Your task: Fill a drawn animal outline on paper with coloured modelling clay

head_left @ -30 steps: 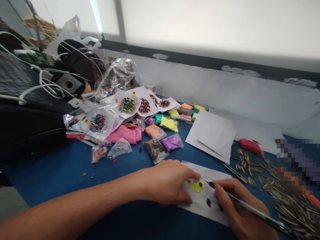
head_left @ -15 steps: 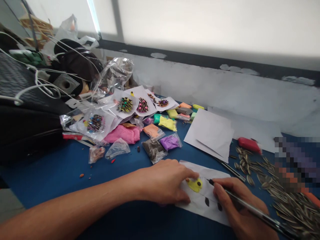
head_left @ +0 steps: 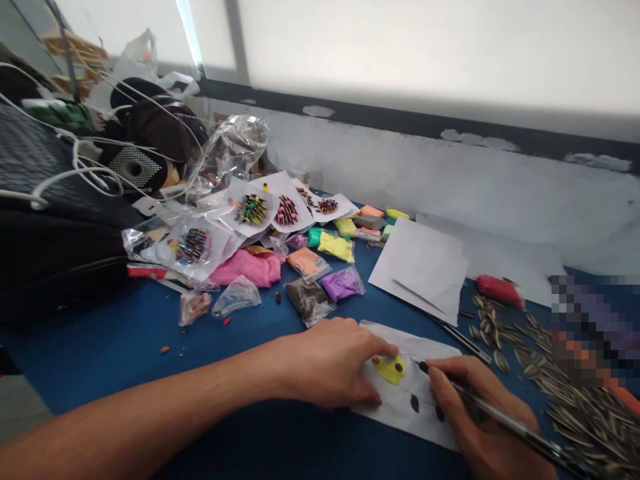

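A white sheet of paper (head_left: 395,415) lies on the blue table, with a line drawing and dark leaf-shaped marks on it. Pressed onto the sheet is a yellow clay piece (head_left: 389,373) carrying a small dark dot. My left hand (head_left: 333,363) rests across the paper's left side, thumb and index finger apart on either side of the clay, holding nothing. In my right hand (head_left: 480,407) a pen (head_left: 510,420) is pinched, its dark front end at the drawing just right of the clay. The right hand covers the sheet's right part.
Sunflower seeds (head_left: 585,413) are heaped at the right, by a red clay packet (head_left: 499,291). Blank paper (head_left: 425,257) lies behind the drawing. Clay bags, including a purple one (head_left: 343,285), and seed-covered figures (head_left: 251,209) stretch left, towards a black bag (head_left: 60,267).
The view has shifted very slightly. Both hands, the pen and the paper stay practically where they were.
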`<state>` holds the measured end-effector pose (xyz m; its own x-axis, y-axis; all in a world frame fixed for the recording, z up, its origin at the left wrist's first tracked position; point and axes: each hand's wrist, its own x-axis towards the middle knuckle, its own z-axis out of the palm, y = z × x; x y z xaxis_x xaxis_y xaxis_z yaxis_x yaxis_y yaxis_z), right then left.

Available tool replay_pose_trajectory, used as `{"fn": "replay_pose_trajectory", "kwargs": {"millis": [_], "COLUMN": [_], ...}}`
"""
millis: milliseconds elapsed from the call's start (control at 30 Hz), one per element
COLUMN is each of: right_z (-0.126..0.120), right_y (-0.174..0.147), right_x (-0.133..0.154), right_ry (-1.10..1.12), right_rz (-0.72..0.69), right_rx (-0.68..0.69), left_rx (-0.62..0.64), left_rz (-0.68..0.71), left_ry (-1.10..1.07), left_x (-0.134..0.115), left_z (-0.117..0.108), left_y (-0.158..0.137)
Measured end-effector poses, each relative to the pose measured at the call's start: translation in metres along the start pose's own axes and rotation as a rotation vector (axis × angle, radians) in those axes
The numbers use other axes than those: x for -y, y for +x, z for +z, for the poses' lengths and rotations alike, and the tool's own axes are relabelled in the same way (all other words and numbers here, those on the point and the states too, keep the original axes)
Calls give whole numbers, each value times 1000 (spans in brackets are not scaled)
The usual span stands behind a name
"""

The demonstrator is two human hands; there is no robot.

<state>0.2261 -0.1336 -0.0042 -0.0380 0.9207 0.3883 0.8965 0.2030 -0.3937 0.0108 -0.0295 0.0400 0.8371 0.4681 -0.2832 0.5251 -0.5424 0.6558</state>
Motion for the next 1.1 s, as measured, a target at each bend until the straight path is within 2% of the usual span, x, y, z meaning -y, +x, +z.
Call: {"fn": "replay_pose_trajectory", "kwargs": {"millis": [233, 433, 733, 1100], "right_z": [-2, -8, -3, -3], "right_y": [2, 6, 1, 3], "right_x": [0, 3, -6, -2], "right_ry": [-5, -56, -33, -50], "right_rz": [-10, -38, -39, -48], "right_rx": [4, -112, -7, -24], "left_rx": [-4, 8, 1, 2], "left_rz": [16, 14, 11, 7], "left_ry": [26, 28, 21, 20], "left_x": [2, 2, 1, 1], "left_z": [0, 0, 0, 0], "left_y": [1, 2, 2, 2]}}
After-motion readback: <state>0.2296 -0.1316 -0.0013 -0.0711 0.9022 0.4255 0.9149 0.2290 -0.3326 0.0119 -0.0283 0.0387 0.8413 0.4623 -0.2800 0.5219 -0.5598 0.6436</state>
